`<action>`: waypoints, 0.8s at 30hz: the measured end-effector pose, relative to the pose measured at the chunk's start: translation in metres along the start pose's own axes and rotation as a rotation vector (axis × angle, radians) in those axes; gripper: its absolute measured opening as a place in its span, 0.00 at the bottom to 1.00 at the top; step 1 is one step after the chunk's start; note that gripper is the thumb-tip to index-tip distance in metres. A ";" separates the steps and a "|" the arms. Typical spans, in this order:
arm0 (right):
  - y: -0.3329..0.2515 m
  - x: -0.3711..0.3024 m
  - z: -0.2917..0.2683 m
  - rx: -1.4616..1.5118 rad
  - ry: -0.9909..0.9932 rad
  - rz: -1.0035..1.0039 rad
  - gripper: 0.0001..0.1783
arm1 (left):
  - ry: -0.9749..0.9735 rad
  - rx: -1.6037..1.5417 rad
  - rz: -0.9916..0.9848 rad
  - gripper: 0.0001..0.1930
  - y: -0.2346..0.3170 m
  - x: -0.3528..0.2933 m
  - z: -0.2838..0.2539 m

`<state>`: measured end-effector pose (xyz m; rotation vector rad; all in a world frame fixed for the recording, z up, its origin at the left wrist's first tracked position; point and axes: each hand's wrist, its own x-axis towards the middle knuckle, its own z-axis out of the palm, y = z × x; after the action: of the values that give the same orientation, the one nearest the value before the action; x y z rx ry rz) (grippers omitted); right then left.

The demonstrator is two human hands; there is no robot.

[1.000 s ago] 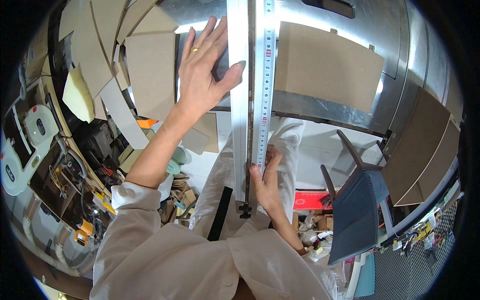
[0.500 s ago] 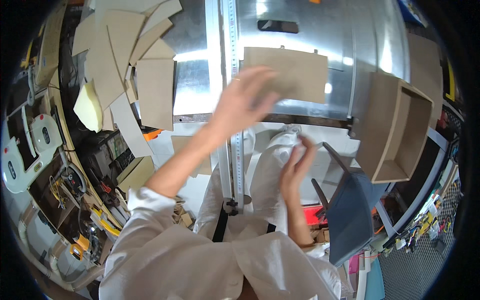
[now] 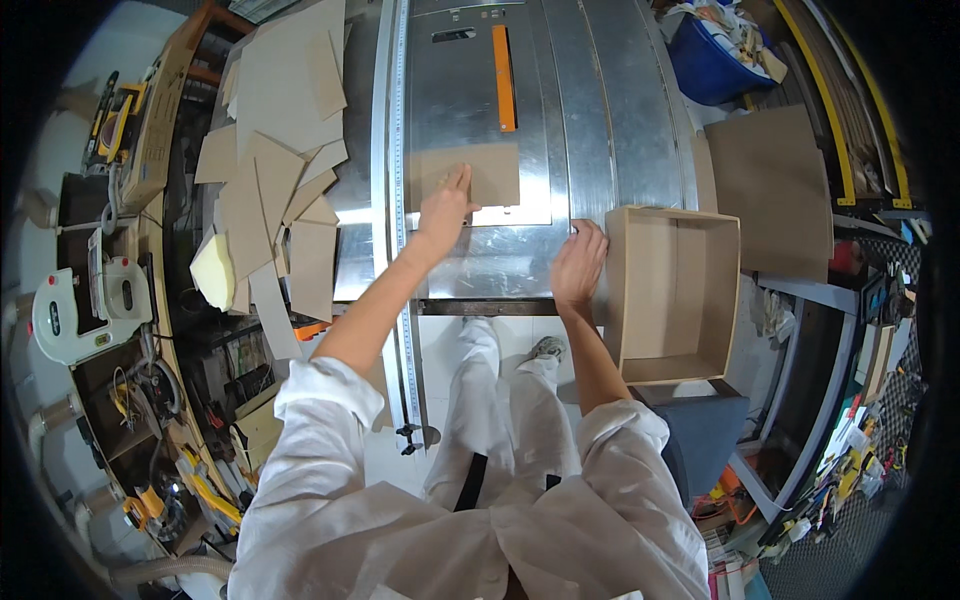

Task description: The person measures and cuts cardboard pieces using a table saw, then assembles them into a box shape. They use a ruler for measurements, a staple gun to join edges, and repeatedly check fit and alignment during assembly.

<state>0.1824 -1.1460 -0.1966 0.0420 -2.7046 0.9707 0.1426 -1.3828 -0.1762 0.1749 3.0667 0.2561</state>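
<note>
A flat brown board (image 3: 499, 170) lies on the metal saw table (image 3: 500, 265), its left side along the long fence with a measuring scale (image 3: 398, 160). My left hand (image 3: 445, 212) rests on the board's near left part, fingers stretched out and holding nothing. At the table's front, my right hand (image 3: 579, 262) is set down beside an open-fronted brown box (image 3: 672, 295). Its fingers are bent loosely, with nothing seen in them. Beyond the board an orange strip (image 3: 504, 80) stands on the tabletop, right of a dark slot (image 3: 453, 35).
Loose brown board pieces (image 3: 262, 185) pile up left of the fence. A larger board (image 3: 775, 190) and a blue bin of scraps (image 3: 712, 55) lie to the right. A dark grey chair (image 3: 705, 430) stands below the box. Shelves with tools (image 3: 95, 310) line the left.
My left hand has come down from above onto the board. My right hand has risen from below the table's edge to its front. The whole view has shifted, showing more of the far tabletop.
</note>
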 end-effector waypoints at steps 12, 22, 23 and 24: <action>0.008 0.002 0.001 -0.054 -0.011 0.011 0.13 | -0.045 0.022 0.012 0.36 -0.044 0.123 -0.015; 0.009 0.004 0.003 -0.073 -0.022 0.032 0.13 | -0.037 0.010 0.074 0.34 -0.104 0.250 -0.024; 0.009 0.007 0.004 -0.069 -0.031 0.040 0.13 | -0.030 0.020 0.086 0.34 -0.111 0.267 -0.025; 0.009 0.005 0.003 -0.070 -0.045 0.060 0.13 | -0.033 0.026 0.104 0.34 -0.114 0.280 -0.023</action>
<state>0.1763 -1.1403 -0.2031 -0.0318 -2.7941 0.9017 -0.1492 -1.4654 -0.1871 0.3368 3.0329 0.2166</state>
